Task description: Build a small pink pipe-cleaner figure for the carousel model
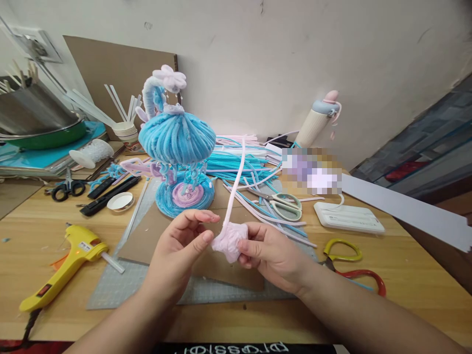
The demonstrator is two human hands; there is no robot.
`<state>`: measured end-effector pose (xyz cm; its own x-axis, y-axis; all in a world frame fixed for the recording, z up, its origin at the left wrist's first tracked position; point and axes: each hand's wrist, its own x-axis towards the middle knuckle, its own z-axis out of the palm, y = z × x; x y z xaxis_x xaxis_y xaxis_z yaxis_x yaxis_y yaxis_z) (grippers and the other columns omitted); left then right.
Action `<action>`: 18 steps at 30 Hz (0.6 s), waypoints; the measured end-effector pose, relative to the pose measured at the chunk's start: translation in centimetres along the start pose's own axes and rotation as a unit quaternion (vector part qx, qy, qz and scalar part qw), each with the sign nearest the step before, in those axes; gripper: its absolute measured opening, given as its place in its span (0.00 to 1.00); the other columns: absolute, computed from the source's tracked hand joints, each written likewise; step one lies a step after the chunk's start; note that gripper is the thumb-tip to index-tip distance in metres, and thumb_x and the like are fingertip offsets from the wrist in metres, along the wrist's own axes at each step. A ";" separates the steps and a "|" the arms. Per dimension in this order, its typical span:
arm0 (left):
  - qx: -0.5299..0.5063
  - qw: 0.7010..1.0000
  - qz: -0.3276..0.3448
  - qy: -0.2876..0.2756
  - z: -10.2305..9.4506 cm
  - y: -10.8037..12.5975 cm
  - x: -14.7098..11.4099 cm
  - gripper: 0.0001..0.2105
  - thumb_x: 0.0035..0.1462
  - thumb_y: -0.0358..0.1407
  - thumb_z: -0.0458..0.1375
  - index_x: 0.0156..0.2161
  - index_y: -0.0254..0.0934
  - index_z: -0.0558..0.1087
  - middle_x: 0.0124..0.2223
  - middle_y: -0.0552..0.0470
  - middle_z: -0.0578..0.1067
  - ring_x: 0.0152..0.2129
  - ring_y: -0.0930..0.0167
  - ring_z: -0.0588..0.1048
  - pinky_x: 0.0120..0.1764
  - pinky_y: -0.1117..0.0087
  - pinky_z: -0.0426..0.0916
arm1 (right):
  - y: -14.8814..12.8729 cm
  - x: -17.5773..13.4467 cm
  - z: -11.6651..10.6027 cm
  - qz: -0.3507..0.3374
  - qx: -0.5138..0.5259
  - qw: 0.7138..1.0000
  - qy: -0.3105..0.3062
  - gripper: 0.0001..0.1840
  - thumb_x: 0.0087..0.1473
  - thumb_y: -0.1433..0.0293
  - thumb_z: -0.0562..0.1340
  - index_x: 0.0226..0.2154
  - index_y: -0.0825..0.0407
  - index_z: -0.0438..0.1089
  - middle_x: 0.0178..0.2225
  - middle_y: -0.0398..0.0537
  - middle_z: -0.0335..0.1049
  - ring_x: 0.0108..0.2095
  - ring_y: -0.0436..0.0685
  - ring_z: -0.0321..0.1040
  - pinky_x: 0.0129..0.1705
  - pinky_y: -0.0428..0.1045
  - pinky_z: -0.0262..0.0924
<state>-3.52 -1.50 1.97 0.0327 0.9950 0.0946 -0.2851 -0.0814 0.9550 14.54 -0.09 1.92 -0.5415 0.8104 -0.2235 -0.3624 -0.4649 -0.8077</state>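
A pale pink flower-like piece (230, 242), wound from fuzzy pipe cleaner, sits between my hands above a sheet of cardboard (236, 273). Its loose pipe-cleaner end (236, 184) sticks up and leans slightly right. My right hand (271, 250) pinches the piece at its right side between thumb and fingers. At the left edge is my left hand (180, 250), thumb and fingers apart; whether the thumb tip touches the piece I cannot tell. Behind stands a blue and pink pipe-cleaner model (177, 137) with a domed top, hanging beads and a round coiled base.
A yellow glue gun (70, 263) lies left, near a box cutter (110, 196) and black scissors (68, 189). Blue and pink pipe cleaners (236, 164) are heaped behind. Light-handled scissors (283, 204), a white power bank (348, 218) and red-and-yellow-handled scissors (368, 275) lie right. A tumbler (317, 123) stands behind.
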 end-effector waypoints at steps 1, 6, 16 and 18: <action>-0.023 1.000 -0.013 0.003 0.1 0.1 0.1 0.06 0.51 0.30 0.61 0.35 0.40 0.71 0.38 0.53 0.74 0.37 0.72 0.70 0.37 0.74 0.65 | 0.1 0.0 0.0 0.003 0.001 1.000 -0.003 0.13 0.42 0.66 0.70 0.28 0.58 0.71 0.25 0.44 0.69 0.22 0.43 0.61 0.24 0.41 0.53; -0.083 0.995 -0.050 0.006 0.4 0.7 0.2 0.06 0.50 0.33 0.62 0.30 0.38 0.67 0.29 0.53 0.74 0.28 0.74 0.70 0.33 0.74 0.64 | 0.1 -0.1 -0.3 0.028 0.015 0.999 -0.015 0.14 0.43 0.66 0.70 0.32 0.59 0.72 0.26 0.45 0.69 0.22 0.42 0.60 0.24 0.40 0.52; 0.007 1.000 -0.027 0.014 0.6 0.5 0.1 0.05 0.54 0.34 0.59 0.33 0.37 0.65 0.27 0.54 0.74 0.25 0.74 0.69 0.30 0.74 0.62 | -0.5 -0.2 -0.5 0.051 0.093 0.991 -0.086 0.16 0.42 0.66 0.70 0.33 0.59 0.72 0.25 0.45 0.66 0.20 0.42 0.56 0.22 0.40 0.48; 0.003 0.999 -0.031 0.014 0.6 0.5 0.1 0.05 0.55 0.34 0.58 0.34 0.38 0.65 0.28 0.53 0.76 0.25 0.74 0.69 0.30 0.74 0.62 | -0.6 -0.2 -0.6 0.053 0.120 0.986 -0.104 0.15 0.43 0.66 0.69 0.32 0.59 0.71 0.24 0.44 0.65 0.19 0.42 0.54 0.22 0.41 0.47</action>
<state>-3.10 -1.45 2.61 0.0224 0.9994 0.0279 -0.2772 -0.0206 0.9606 15.31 0.23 2.19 -0.7215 0.6730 -0.1627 -0.4507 -0.6349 -0.6276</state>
